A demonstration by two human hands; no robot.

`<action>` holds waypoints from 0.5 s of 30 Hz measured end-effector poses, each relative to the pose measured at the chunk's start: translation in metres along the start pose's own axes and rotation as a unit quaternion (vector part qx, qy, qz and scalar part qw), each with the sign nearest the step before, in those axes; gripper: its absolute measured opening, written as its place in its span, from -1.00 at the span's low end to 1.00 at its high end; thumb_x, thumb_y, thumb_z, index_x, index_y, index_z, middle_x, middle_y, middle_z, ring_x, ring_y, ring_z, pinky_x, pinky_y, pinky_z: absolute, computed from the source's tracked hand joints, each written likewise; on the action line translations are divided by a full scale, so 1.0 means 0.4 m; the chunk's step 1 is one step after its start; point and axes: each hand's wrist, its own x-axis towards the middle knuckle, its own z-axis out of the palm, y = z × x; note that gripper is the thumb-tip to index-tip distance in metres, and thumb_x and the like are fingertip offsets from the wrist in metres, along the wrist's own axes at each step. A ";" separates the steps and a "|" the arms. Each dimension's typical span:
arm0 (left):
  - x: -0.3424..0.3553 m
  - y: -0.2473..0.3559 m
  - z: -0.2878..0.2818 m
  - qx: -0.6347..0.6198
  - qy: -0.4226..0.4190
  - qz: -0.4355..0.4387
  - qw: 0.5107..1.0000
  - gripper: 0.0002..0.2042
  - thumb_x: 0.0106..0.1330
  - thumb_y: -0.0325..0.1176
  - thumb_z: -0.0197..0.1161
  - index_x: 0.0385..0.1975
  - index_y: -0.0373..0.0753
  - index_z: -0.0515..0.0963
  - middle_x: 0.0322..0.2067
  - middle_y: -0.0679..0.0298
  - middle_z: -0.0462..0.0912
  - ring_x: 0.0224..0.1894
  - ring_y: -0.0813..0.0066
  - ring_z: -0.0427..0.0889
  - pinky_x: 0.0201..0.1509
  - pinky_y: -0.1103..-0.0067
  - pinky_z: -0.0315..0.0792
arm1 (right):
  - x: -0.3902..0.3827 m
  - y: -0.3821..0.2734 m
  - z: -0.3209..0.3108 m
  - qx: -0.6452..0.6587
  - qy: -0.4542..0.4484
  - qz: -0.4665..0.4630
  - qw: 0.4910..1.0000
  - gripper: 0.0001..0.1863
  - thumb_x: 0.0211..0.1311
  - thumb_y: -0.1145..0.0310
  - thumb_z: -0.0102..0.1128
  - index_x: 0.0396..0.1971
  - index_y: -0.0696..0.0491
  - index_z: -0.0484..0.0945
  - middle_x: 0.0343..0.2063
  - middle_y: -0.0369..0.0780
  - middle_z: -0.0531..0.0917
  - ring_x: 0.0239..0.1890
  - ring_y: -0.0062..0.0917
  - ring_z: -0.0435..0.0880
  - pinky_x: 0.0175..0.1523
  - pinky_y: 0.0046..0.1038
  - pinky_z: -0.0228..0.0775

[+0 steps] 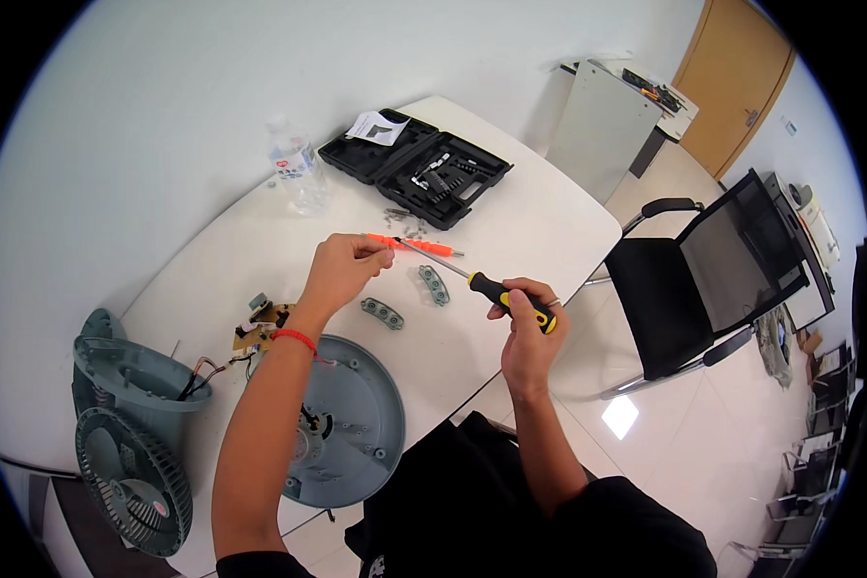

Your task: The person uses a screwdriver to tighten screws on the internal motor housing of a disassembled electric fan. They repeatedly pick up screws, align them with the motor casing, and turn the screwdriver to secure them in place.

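Note:
My right hand (532,332) is wrapped round the black and yellow handle of a screwdriver (489,288), its metal shaft slanting up to the left. Close to the shaft's tip, my left hand (349,268) has its fingertips pinched together; whatever they hold is too small to make out. Behind the tip lies an orange pen-like tool (433,248) with a metal end. Two small grey-green curved plastic pieces, a left one (382,313) and a right one (434,285), rest nearer to me. Loose screws (409,227) are scattered just beyond the orange tool.
An open black tool case (443,178) with bits and a paper lies at the back beside a clear bottle (299,173). A round grey base (361,424), a circuit board (257,328) with wires and fan housing parts (135,472) occupy the left. A black chair (655,299) stands right.

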 end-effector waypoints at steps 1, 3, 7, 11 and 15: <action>0.006 -0.003 0.001 0.018 -0.004 -0.004 1.000 -0.75 0.29 -0.28 0.44 -0.22 -0.36 0.79 -0.40 0.20 0.81 -0.37 0.54 0.73 -0.20 0.58 0.59 | 0.002 0.003 -0.006 0.002 0.001 0.000 1.000 -0.86 0.40 0.51 0.26 -0.18 0.28 0.67 -0.35 -0.19 0.69 -0.41 -0.59 0.68 -0.22 -0.56 0.53; 0.019 -0.012 0.004 0.039 -0.011 0.002 0.999 -0.75 0.31 -0.27 0.44 -0.21 -0.36 0.78 -0.39 0.20 0.81 -0.35 0.49 0.73 -0.17 0.55 0.60 | 0.006 0.008 -0.016 0.012 0.011 0.002 1.000 -0.85 0.40 0.50 0.26 -0.17 0.29 0.67 -0.36 -0.19 0.69 -0.42 -0.57 0.68 -0.22 -0.54 0.54; 0.042 -0.028 0.017 0.226 0.009 0.058 0.972 -0.78 0.27 -0.30 0.44 -0.19 -0.27 0.80 -0.26 0.14 0.81 -0.30 0.28 0.76 -0.13 0.44 0.61 | 0.008 0.008 -0.030 0.027 0.018 0.008 0.999 -0.84 0.40 0.50 0.25 -0.17 0.30 0.67 -0.35 -0.17 0.68 -0.43 -0.54 0.68 -0.22 -0.50 0.56; 0.049 -0.008 0.026 0.312 0.018 0.100 0.945 -0.73 0.22 -0.34 0.46 -0.09 -0.22 0.78 -0.14 0.15 0.78 -0.26 0.29 0.73 -0.09 0.42 0.60 | 0.005 -0.005 -0.042 0.060 0.028 0.010 0.998 -0.83 0.41 0.51 0.22 -0.15 0.32 0.64 -0.34 -0.13 0.67 -0.44 -0.49 0.69 -0.24 -0.48 0.59; 0.026 0.053 0.021 0.049 -0.004 0.053 0.997 -0.67 0.21 -0.36 0.45 -0.01 -0.24 0.74 -0.16 0.16 0.81 -0.23 0.45 0.71 -0.05 0.47 0.58 | -0.004 -0.023 -0.052 0.104 0.036 0.041 0.993 -0.81 0.43 0.49 0.19 -0.14 0.34 0.62 -0.34 -0.09 0.67 -0.46 -0.45 0.69 -0.28 -0.44 0.62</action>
